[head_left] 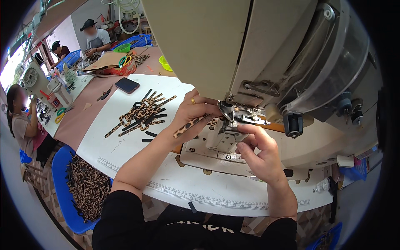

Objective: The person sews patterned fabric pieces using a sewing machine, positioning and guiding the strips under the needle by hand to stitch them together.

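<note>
My left hand [193, 111], with a ring on one finger, is closed on a narrow leopard-print strap [191, 126] at the left side of the sewing machine's needle area [228, 112]. One end of the strap sticks out below my fingers; its other end is hidden by the hand and the machine. On the right, my right hand [263, 155] has thumb and forefinger apart. Its forefinger tip touches or nearly touches the metal parts by the presser foot, and nothing shows in its grasp. A pile of leopard-print and black straps [141, 112] lies left of my left hand.
The large sewing machine head [200, 41] hangs over the work. A dark phone [127, 85] and small snips [104, 94] lie beyond the straps. A blue basket [62, 183] of leopard-print pieces stands at lower left. Several people sit farther off, one [96, 39] at the back table.
</note>
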### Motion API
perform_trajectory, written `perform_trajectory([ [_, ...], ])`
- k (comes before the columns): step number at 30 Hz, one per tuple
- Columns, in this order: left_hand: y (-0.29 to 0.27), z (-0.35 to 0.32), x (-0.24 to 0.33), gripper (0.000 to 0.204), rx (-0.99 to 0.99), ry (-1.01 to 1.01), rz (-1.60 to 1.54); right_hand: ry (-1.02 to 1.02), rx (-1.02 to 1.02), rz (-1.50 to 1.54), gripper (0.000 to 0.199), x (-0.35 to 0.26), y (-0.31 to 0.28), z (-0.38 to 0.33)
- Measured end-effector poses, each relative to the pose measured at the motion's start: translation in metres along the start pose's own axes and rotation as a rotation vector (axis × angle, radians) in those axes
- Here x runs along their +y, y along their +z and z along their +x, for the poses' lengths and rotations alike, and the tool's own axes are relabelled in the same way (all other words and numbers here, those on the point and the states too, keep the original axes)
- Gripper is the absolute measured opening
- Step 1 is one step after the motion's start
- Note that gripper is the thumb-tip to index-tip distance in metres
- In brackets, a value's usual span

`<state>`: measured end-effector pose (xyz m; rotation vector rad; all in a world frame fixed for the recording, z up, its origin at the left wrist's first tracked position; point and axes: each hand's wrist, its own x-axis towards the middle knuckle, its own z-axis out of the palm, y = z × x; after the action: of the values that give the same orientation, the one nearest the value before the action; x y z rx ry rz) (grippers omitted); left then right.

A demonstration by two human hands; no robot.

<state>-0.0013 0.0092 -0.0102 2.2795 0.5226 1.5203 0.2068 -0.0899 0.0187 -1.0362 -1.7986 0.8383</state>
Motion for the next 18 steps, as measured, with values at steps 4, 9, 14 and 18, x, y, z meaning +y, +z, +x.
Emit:
perform_trajectory([
  [4,0.0,-0.005,0.014,0.023,0.052,0.055,0.069,-0.007,0.01,0.021,0.032,-0.003,0.0,0.001],
  [9,0.0,-0.005,0.027,0.03,-0.018,0.197,0.381,-0.015,0.026,0.005,0.031,-0.005,-0.002,0.002],
  [14,-0.002,-0.008,0.025,0.03,-0.014,0.186,0.398,-0.077,0.015,-0.057,0.03,-0.003,0.005,0.0],
  [18,0.002,-0.009,0.021,0.03,0.054,0.199,0.429,-0.164,0.019,-0.052,0.031,-0.006,0.014,-0.002],
])
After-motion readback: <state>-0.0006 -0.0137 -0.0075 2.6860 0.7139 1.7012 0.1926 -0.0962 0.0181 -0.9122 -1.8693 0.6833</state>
